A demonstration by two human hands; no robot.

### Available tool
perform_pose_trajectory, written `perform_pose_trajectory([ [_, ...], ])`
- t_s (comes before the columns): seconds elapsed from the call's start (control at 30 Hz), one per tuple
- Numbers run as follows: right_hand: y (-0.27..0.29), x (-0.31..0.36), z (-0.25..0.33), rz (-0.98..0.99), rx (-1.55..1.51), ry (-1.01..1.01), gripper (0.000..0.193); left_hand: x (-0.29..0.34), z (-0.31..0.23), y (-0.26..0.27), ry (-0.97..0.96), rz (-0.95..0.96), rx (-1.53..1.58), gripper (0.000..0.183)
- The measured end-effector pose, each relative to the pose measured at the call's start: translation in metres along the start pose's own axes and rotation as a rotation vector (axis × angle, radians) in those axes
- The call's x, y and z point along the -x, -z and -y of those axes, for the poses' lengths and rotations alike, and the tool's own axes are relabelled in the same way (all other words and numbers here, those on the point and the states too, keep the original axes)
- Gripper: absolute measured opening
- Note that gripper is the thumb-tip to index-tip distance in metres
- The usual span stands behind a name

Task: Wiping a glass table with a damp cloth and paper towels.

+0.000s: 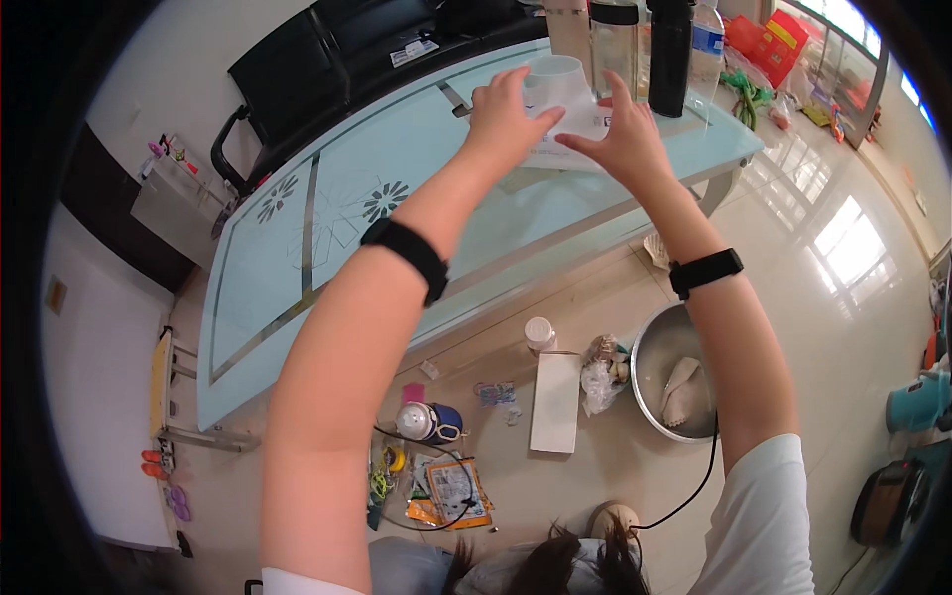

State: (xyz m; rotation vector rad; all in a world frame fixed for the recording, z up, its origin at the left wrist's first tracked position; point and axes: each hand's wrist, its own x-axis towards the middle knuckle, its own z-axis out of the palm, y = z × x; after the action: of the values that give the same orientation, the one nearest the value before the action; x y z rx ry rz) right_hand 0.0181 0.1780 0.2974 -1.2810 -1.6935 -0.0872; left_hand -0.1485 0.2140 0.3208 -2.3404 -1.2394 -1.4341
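Note:
A white, see-through tube-shaped piece [558, 81] stands at the far right end of the glass table [248, 288]. Its top is a round opening, its lower part spreads wider, and small blue print marks its front. Whether it is a plastic bag or a rolled sheet, I cannot tell. My left hand [501, 121] is curled at its left side, fingertips by the rim and thumb across the front. On the right side my right hand [627, 139] is bent around it, thumb over the front and forefinger raised. Both wrists wear black bands.
Right behind stand a black bottle [670, 59], a clear jar [613, 50] and a water bottle [706, 55]. Below on the floor are a metal basin [645, 392], a white box [555, 402], a blue flask [446, 423], packets [461, 493] and a black cable [684, 501].

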Motion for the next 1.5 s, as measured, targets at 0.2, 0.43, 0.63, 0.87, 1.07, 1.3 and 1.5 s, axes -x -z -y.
perform_pose_trajectory([
  [0.2,-0.014,0.022,0.0,-0.058,-0.078,0.064,0.098,-0.001,0.0,-0.005,0.024,0.013,-0.161,0.033],
  [0.43,-0.019,0.028,0.001,0.003,0.0,-0.025,0.105,-0.008,-0.038,0.047,0.024,-0.129,0.42,0.029],
  [0.63,-0.015,0.031,0.009,0.056,0.155,-0.136,0.108,-0.008,-0.046,0.135,0.099,-0.519,0.285,0.034],
  [0.87,0.036,0.097,0.04,-0.112,-0.396,-0.016,0.056,0.103,-0.044,0.17,0.693,0.218,0.843,0.025],
  [1.07,0.016,0.255,0.055,0.756,-1.82,-0.937,0.065,0.191,-0.059,0.144,1.216,0.618,1.151,0.025],
  [1.3,0.01,0.266,0.056,0.673,-1.734,-1.404,0.055,0.244,-0.026,0.133,1.222,0.842,0.761,0.03],
  [1.5,-0.024,0.193,-0.029,0.13,-0.742,-0.781,0.026,0.258,-0.01,0.2,1.248,0.947,0.702,0.018],
])
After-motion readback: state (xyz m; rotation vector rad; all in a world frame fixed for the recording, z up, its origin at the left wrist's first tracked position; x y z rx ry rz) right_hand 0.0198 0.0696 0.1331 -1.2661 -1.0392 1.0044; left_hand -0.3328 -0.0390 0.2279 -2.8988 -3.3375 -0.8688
